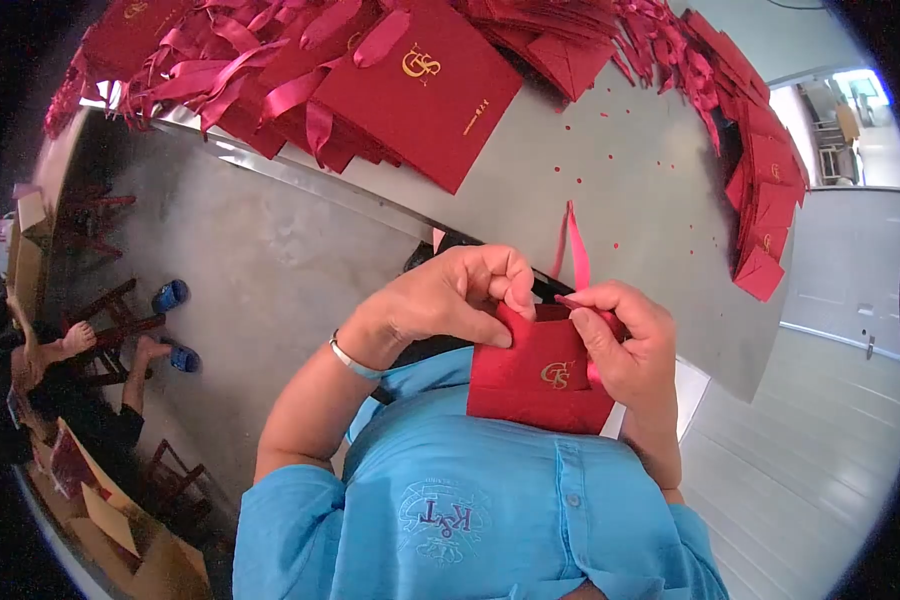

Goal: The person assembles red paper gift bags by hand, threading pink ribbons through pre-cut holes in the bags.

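Close to my chest is a small red gift bag (510, 385) with a gold monogram, its opening facing up. My left hand (460, 295) pinches the bag's top edge on one side, thumb outside and fingers curled at the rim. Across the opening, my right hand (625, 335) is closed, with thumb and forefinger pinching the dark red end of a ribbon at the rim. A pink ribbon loop (578, 250) rises behind the bag over the table edge. What lies inside the bag is hidden.
The grey table (630, 200) carries piles of red gift bags (420, 90) with ribbon handles, another row of bags (765, 200) at right, and scattered red dots. At left, a seated person's feet (80, 338), blue slippers (170, 295), stools and cardboard boxes (110, 520) are on the floor.
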A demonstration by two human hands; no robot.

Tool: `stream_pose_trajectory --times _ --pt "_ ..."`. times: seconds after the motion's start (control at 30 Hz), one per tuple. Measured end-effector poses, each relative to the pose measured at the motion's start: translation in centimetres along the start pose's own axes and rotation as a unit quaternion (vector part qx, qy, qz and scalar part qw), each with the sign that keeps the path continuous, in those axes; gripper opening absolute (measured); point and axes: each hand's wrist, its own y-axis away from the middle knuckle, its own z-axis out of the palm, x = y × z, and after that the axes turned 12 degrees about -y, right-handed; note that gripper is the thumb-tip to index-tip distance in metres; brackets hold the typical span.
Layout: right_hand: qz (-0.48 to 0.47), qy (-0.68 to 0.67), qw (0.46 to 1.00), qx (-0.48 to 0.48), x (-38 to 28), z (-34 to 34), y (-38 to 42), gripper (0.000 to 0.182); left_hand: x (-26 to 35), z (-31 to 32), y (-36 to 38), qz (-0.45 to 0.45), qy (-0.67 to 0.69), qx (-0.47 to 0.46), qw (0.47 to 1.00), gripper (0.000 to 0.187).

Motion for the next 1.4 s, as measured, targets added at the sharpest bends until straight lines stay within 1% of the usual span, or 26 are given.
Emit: stream_pose_trajectory --times 0.07,0.13,0.2,0.33,0.4,0.53,0.6,0.67,0.8,1.07,1.27,1.4 --pt "-0.009 0.005 1.0 -0.001 -0.2 0.1 -0.1 0.008 0.4 0.2 0.1 -0.026 -0.023 0.001 0.999 0.041" --pt "-0.017 0.009 1.0 -0.002 -0.2 0.3 -0.1 0.008 0.6 0.5 0.0 -0.027 -0.025 0.004 0.999 0.041" --pt "-0.046 -0.003 0.999 -0.007 -0.1 0.3 -0.2 0.008 0.6 0.6 0.0 -0.028 -0.027 0.008 0.999 0.041" --pt "-0.021 -0.01 1.0 -0.007 -0.4 0.4 -0.2 0.008 0.5 0.4 -0.1 -0.021 -0.01 -0.013 1.0 0.042" --pt "-0.057 0.007 0.998 -0.001 -0.1 0.5 -0.3 0.008 0.5 0.4 -0.1 -0.019 -0.01 -0.017 1.0 0.042" --pt "-0.053 0.013 0.998 0.004 -0.1 0.5 -0.2 0.008 0.6 0.6 0.1 -0.022 -0.01 0.006 1.0 0.041" --pt "-0.067 0.026 0.997 0.012 -0.1 0.6 -0.2 0.008 0.6 0.7 0.1 -0.027 -0.012 0.014 0.999 0.041" --pt "-0.054 0.015 0.998 0.016 -0.2 0.5 0.0 0.008 0.5 0.8 0.2 -0.048 -0.059 0.057 0.995 0.041" --pt "-0.033 -0.003 0.999 0.014 -0.4 0.5 0.1 0.007 0.1 1.0 0.2 -0.032 -0.04 0.059 0.997 0.041" --pt "-0.034 0.011 0.999 0.022 -0.1 0.7 0.0 0.007 0.3 1.5 0.2 -0.024 -0.006 0.066 0.997 0.039" --pt "-0.026 0.004 0.999 0.027 -0.4 0.5 0.0 0.007 0.2 1.7 0.1 -0.024 -0.056 0.091 0.994 0.037" --pt "-0.026 -0.001 0.999 0.031 -0.7 0.6 0.0 0.008 0.9 2.1 0.1 -0.041 -0.075 0.105 0.991 0.034"
